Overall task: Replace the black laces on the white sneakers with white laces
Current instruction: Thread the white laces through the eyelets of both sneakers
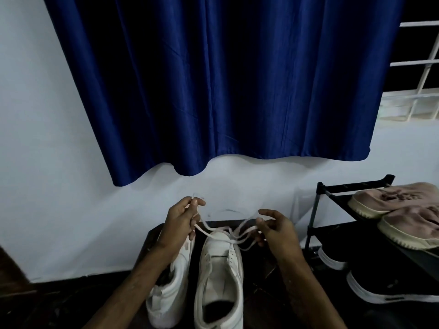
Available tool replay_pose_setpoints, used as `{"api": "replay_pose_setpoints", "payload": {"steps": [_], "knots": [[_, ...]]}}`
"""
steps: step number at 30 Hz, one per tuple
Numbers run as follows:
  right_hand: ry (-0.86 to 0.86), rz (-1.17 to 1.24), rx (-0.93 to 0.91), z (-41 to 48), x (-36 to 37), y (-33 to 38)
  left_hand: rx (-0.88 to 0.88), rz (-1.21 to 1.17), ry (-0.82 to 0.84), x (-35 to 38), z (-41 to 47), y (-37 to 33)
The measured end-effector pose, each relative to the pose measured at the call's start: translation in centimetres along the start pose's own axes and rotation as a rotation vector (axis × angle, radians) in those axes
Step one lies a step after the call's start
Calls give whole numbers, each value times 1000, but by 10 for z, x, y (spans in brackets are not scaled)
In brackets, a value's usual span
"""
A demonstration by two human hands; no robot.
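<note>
Two white sneakers stand toes-away on the dark floor. The right sneaker (pixel 219 276) carries a white lace (pixel 215 232) whose ends run up from near its toe to both hands. My left hand (pixel 183 219) pinches one lace end and holds it raised, up and to the left of the shoe. My right hand (pixel 273 227) grips the other end on the right, with loops of lace crossing over the toe. The left sneaker (pixel 168 295) stands partly behind my left forearm. No black lace is visible.
A black shoe rack (pixel 318 210) stands at the right, with two pink sneakers (pixel 392 205) on its upper shelf and black shoes (pixel 380 288) with white soles below. A blue curtain (pixel 225 91) hangs on the white wall ahead.
</note>
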State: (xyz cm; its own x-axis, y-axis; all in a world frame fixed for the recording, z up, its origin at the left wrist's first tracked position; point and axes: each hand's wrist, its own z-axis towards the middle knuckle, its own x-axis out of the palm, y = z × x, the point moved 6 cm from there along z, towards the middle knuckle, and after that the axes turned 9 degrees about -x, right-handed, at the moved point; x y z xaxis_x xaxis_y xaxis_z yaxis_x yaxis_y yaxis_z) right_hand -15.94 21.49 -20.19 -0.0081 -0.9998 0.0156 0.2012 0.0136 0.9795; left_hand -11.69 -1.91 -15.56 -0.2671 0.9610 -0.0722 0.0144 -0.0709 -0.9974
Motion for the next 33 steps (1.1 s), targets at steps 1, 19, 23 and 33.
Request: {"api": "replay_pose_setpoints", "payload": {"steps": [1,19,23,33], "knots": [[-9,-14,-6,1,-4,0,-4,-32,-16,-1,0,-1],[102,-240,-282,-4,-7,61,12,337,440,41,-4,-86],[67,-620,-400,16,-8,38,30,445,413,38,-2,-88],[275,-1212,-430,30,39,-30,-40,714,454,61,-9,-63]]}}
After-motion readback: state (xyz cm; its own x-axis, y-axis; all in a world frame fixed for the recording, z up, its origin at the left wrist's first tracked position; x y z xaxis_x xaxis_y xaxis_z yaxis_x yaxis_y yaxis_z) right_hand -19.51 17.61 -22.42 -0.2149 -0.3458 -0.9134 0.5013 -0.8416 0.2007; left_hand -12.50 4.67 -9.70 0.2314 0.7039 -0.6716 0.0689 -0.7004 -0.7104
